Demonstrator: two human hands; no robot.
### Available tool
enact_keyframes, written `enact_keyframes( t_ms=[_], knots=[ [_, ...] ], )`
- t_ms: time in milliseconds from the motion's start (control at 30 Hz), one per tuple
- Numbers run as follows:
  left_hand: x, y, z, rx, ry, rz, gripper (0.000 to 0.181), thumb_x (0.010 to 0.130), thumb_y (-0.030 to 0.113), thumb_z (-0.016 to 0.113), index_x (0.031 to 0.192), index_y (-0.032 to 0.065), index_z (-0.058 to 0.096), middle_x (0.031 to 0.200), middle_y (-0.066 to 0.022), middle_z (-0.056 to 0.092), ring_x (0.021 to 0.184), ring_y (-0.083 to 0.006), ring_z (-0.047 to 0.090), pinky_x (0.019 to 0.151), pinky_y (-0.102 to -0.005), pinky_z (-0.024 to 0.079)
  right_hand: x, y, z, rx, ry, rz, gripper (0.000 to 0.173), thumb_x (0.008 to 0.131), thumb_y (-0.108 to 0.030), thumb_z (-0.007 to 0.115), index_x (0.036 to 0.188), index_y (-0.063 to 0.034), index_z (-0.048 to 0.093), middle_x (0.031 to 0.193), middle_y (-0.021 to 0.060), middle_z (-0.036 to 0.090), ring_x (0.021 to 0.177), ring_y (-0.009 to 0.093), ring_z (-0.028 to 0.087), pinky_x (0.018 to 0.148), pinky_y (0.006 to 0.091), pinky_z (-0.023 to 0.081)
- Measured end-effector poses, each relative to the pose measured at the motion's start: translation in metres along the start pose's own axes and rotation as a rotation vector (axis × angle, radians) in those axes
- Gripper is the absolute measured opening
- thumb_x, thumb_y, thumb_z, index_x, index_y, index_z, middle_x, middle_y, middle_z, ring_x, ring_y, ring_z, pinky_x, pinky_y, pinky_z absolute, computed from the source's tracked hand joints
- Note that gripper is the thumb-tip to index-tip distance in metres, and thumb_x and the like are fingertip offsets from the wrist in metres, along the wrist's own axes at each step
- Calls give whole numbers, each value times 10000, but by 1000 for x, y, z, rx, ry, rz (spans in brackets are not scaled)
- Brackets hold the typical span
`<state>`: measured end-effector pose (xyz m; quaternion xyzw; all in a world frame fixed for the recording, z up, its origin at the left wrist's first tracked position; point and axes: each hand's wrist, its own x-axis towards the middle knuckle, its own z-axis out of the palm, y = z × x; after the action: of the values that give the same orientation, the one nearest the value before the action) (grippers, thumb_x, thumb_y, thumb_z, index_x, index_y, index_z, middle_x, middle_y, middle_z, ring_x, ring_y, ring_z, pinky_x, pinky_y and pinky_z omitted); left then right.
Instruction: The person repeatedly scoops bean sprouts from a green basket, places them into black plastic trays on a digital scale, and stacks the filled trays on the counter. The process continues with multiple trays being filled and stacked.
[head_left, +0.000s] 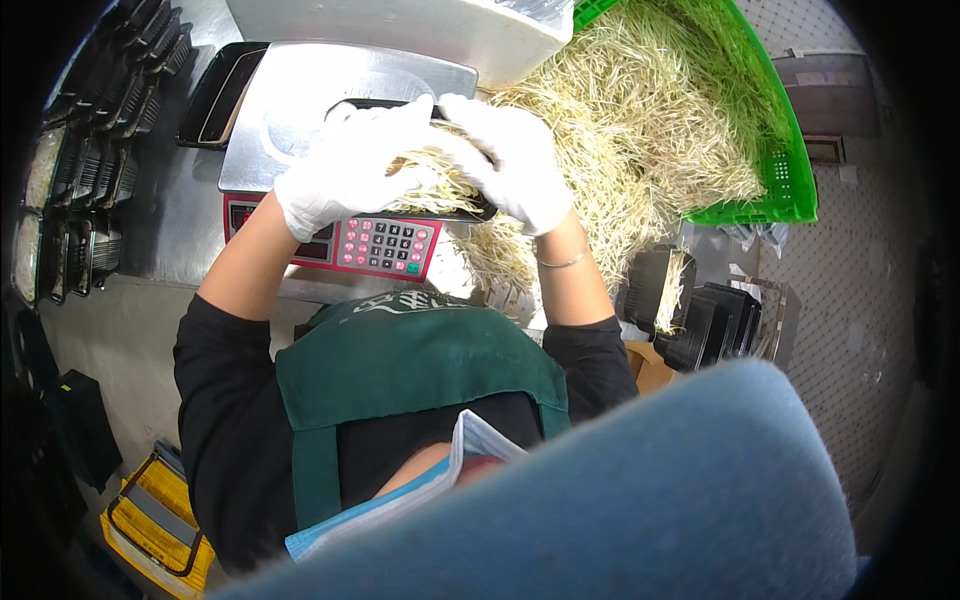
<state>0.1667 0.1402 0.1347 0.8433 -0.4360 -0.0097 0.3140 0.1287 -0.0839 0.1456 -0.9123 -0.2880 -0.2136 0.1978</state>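
Observation:
A black plastic tray (457, 217) of pale bean sprouts (444, 184) is over the metal pan of a digital scale (300, 71), and its near edge reaches past the keypad (384, 244). My left hand (360, 161), in a white glove, lies across the left part of the tray with sprouts between thumb and fingers. From the right, my gloved right hand (517, 161) curls over the other end, slightly blurred. Its fingertips meet the sprouts, but its grip is partly hidden. Glare washes out detail on both gloves.
A large sprout heap (622, 142) spills from a green plastic crate (791, 172) at right. Black trays (709, 322) stand below it. Behind the scale is a white bin (405, 30). Another black tray (196, 112) lies left, near stacked filled trays (82, 172).

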Motion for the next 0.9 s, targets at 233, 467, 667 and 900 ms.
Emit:
enact_keyframes(
  t_ms=[233,467,667,900],
  knots=[
    [-62,-20,-11,-609,374,-236,563,901,100,571,1415,14,357,1373,-159,474,1263,-225,448,1069,-355,318,-87,12,-15,820,515,607,358,921,-63,560,1269,15,535,1255,131,582,1127,207,572,995,339,441],
    [-26,1,10,48,345,70,587,792,221,669,1314,30,484,1318,-238,487,1215,-394,469,1049,-439,349,-16,14,11,486,203,260,671,782,-289,720,1347,-29,468,1328,167,525,1247,293,480,1074,391,325],
    [-10,16,37,168,208,-62,720,740,371,623,1349,43,423,1284,-181,484,1210,-360,420,1042,-541,243,5,-46,34,667,38,394,295,842,-259,609,974,-15,508,845,157,601,775,331,597,749,417,466],
    [13,-24,32,129,85,-19,477,766,285,572,1174,39,540,1120,-154,558,1077,-325,510,955,-481,357,23,-29,44,18,-172,412,595,867,-424,536,1231,44,485,1005,197,650,968,332,610,925,518,354]
  ],
)
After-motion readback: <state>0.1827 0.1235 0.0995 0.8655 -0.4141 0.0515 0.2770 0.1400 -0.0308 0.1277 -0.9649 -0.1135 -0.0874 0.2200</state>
